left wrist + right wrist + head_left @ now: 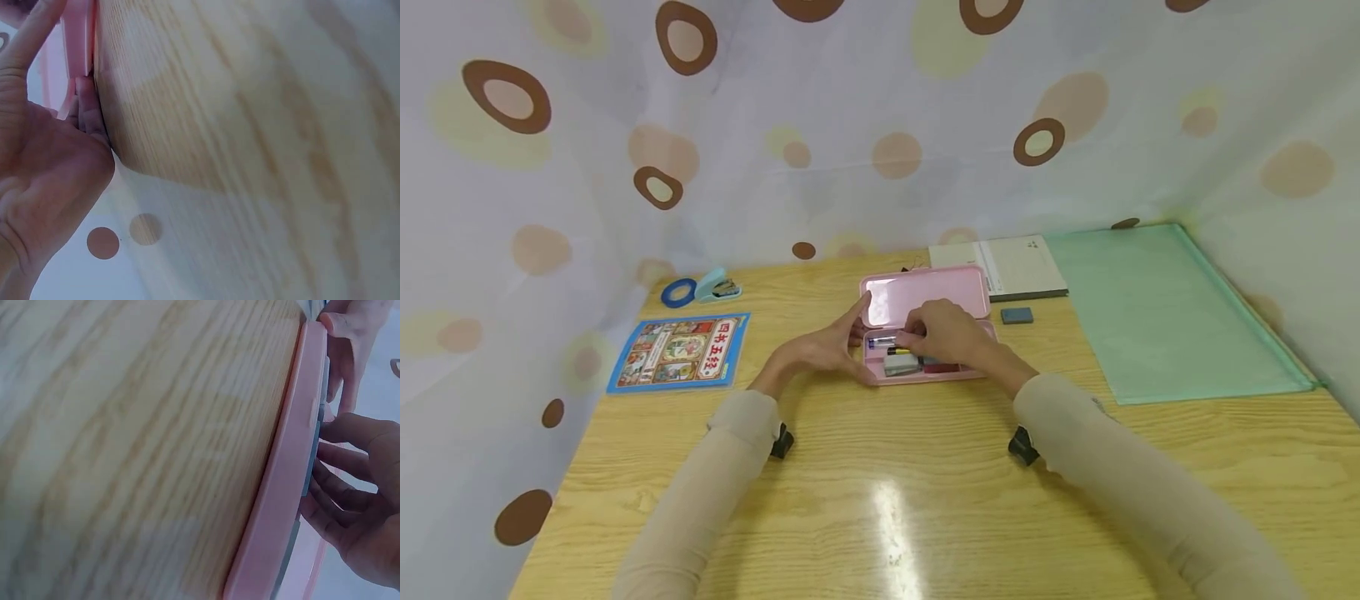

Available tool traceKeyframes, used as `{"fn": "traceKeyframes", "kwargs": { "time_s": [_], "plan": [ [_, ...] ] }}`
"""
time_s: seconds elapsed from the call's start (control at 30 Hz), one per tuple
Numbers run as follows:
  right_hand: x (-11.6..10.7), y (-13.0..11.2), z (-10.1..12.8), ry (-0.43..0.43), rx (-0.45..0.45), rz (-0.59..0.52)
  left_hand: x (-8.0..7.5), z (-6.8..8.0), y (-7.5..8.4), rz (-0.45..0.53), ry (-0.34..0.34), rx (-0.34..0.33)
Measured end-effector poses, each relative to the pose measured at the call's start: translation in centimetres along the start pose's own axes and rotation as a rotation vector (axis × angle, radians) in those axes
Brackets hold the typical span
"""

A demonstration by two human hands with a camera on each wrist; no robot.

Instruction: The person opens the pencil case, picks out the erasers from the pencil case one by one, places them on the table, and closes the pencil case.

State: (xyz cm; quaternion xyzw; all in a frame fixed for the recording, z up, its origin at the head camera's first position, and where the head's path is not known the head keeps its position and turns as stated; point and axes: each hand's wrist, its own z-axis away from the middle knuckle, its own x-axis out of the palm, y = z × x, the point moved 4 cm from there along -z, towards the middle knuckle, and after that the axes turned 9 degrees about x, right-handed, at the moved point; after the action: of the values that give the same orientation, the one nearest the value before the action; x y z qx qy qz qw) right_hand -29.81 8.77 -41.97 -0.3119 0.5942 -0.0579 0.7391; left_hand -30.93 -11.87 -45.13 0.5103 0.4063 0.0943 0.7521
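Near the middle of the head view, a pink pencil case [925, 333] lies open on the wooden counter [880, 483], its lid [925, 295] raised toward the back. The left hand [827, 346] rests against the case's left end with fingers mostly straight, one fingertip up on the corner of the lid; the left wrist view shows the fingers [87, 115] pressed flat against the pink edge, curled round nothing. The right hand [947, 333] reaches into the tray from the right, its fingers bent down among the contents; the right wrist view shows those fingers [340, 459] curled over the case's rim [281, 487], but I cannot tell whether they actually grip anything. In the tray, just left of the right hand, lie a small tube with a blue label [883, 341], a yellow and black pen [898, 351] and a grey eraser [901, 365]. Just right of the case a dark grey block [1017, 316] lies on the counter, and behind it a pale notebook [1018, 267]. A green sheet [1165, 317] covers the right part of the counter. At the left lie a picture book with a blue border [679, 352], and above it a blue roll of tape [678, 292] beside a mint stapler [717, 286]. A spotted curtain [850, 125] hangs behind.
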Motion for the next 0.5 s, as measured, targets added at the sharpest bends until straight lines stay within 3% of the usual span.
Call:
{"fn": "traceKeyframes", "kwargs": {
  "time_s": [0.23,0.5],
  "plan": [
    [-2.5,2.5,1.5,0.096,-0.016,-0.105,0.3,0.0,0.0,-0.009,0.003,0.014],
    [-6.7,7.4,3.6,0.093,0.026,-0.106,0.1,0.1,-0.2,0.000,0.015,-0.003]
  ]
}}
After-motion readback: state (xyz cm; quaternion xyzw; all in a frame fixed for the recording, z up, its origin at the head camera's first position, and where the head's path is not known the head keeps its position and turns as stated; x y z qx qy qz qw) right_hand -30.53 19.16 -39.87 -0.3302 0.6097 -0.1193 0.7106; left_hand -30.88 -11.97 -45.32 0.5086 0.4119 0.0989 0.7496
